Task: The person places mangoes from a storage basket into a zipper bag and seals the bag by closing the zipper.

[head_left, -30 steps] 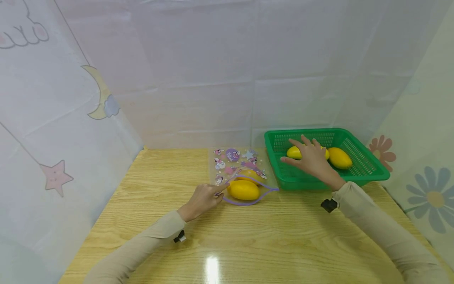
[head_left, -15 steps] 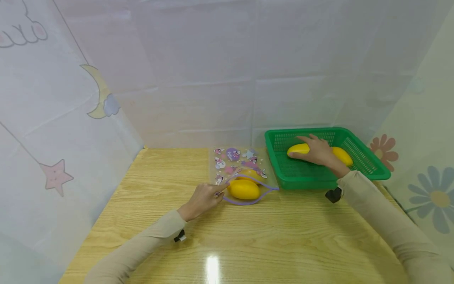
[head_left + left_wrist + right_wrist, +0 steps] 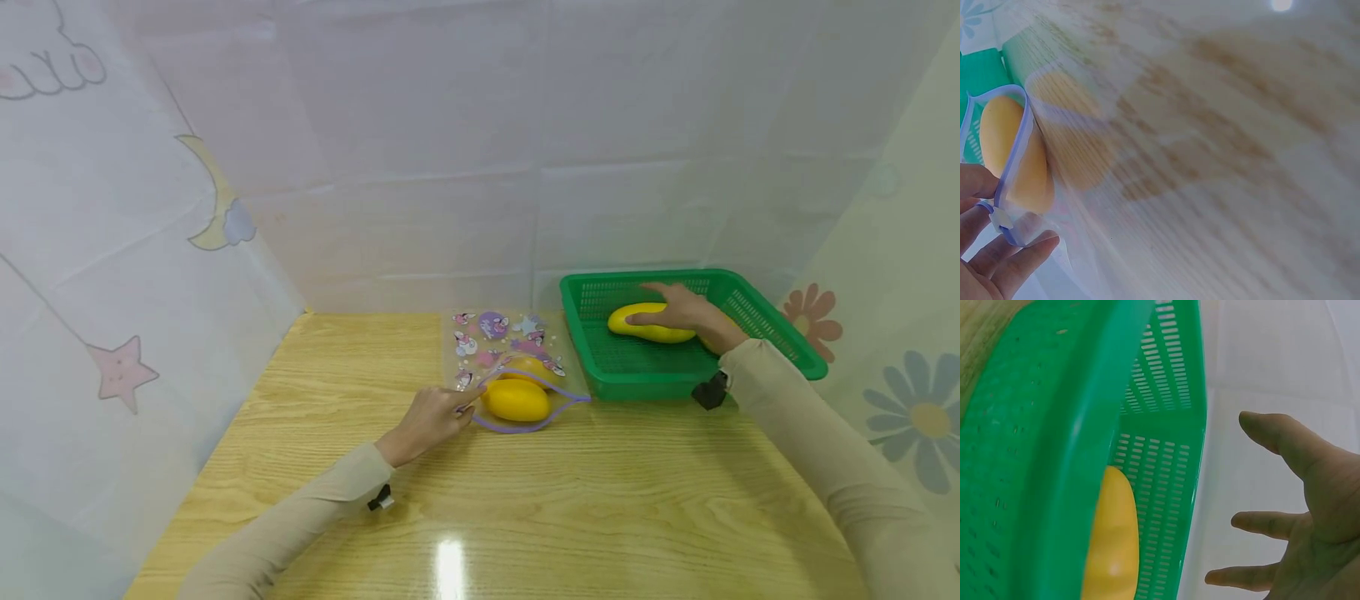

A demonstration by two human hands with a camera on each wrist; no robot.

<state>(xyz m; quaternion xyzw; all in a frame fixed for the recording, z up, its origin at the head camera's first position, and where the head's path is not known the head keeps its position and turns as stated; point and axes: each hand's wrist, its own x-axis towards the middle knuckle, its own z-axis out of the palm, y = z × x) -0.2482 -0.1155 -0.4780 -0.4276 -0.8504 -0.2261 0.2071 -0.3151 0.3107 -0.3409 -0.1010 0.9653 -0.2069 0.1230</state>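
Observation:
My left hand (image 3: 429,423) pinches the rim of a clear printed zip bag (image 3: 491,333) at its purple zip, near the white slider (image 3: 1001,219) in the left wrist view. The bag lies on the table with its mouth spread toward me. One yellow mango (image 3: 517,401) sits at the mouth, and a second mango (image 3: 529,372) lies behind it inside. Over the green basket (image 3: 637,385), my right hand (image 3: 684,310) spreads its fingers above a long mango (image 3: 651,323). Another mango (image 3: 708,342) is mostly hidden by that hand. In the right wrist view the fingers hold nothing.
The basket stands at the back right of the wooden table (image 3: 480,492), close to the wall sheet (image 3: 420,167). A printed side sheet (image 3: 900,333) borders the right. The basket's raised perforated walls surround the mangoes.
My right hand has shifted right and lowered toward the mangoes in the basket, exposing the long one and covering more of the other. My left hand and the zip bag stay put.

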